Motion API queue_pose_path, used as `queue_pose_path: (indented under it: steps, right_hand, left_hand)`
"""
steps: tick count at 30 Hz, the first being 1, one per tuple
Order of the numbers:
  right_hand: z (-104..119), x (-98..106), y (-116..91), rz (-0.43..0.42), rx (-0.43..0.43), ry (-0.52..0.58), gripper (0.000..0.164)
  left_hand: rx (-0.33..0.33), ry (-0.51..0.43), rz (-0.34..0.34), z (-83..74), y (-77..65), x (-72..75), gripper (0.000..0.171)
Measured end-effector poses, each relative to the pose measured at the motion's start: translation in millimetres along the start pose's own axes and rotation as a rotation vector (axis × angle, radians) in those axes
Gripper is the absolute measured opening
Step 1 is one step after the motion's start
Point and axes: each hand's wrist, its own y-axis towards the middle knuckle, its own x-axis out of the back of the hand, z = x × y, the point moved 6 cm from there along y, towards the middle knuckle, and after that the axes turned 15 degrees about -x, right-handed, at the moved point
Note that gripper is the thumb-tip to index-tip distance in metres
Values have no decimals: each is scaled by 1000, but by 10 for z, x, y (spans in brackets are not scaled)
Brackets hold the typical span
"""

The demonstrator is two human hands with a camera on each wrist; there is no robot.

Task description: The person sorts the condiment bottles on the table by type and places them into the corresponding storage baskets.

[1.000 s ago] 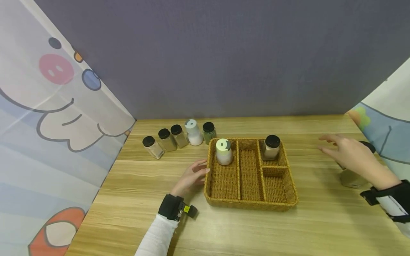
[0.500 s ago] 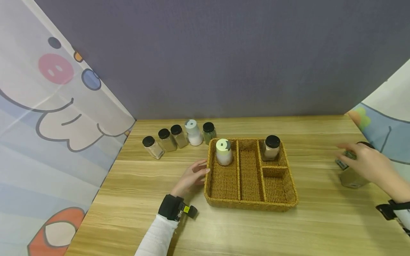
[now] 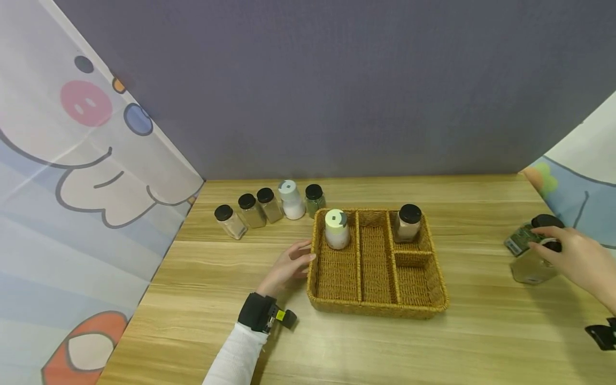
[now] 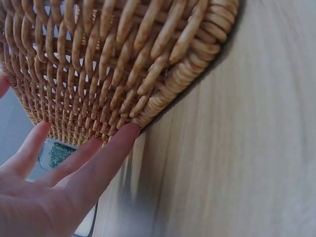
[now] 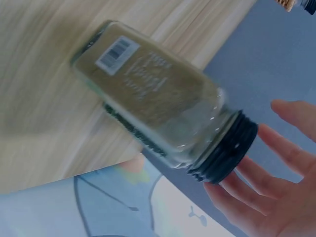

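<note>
On the table stands a divided wicker basket (image 3: 377, 307). My left hand (image 3: 285, 267) is at its left side, with extended fingers (image 4: 111, 158) touching the woven wall. Far to the right, my right hand (image 3: 579, 262) is at the black lid (image 5: 227, 148) of a glass spice jar (image 5: 148, 94) of brownish powder. Its fingertips are close against the far side of the lid; the thumb stands apart from it. Just behind is a jar of green herbs (image 3: 522, 239), also black-lidded and partly covered by the hand and the powder jar.
In the basket are a white shaker (image 3: 337, 235) with a pale yellow-green cap, in the left compartment, and a black-lidded jar (image 3: 407, 227) at back right. Several jars line the back left, including a white bottle (image 3: 291, 200) and a green herb jar (image 3: 315, 199). A grey wall (image 3: 366, 107) rises behind.
My right hand has moved right and downward, from above the right-hand jars to the powder jar's lid, uncovering the green herb jar. My left hand stays at the basket.
</note>
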Motion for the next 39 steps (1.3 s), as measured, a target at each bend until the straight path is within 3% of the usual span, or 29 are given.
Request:
queue_pose_path:
  steps: [6,10,27,30,39]
  right_hand:
    - [-878,-559,344,-79,-17,-24,51]
    - [-1117,-720,380,-68,-20,-6,58]
    - [-950,-562,200,-118,-5,30,58]
    - [-972,-590,227,-101,-10,44,62]
    - [-1106,-618,279,-196,49,-17,63]
  left_hand:
    - [-6,6,8,3,4,-2,55]
    - [-6,13,11,0,-2,-9,56]
    - [-11,6,16,-4,-2,-12,56]
    - [-10,12,14,-10,-3,-11,56]
    - [-6,-1,8,-14,-7,-7,56]
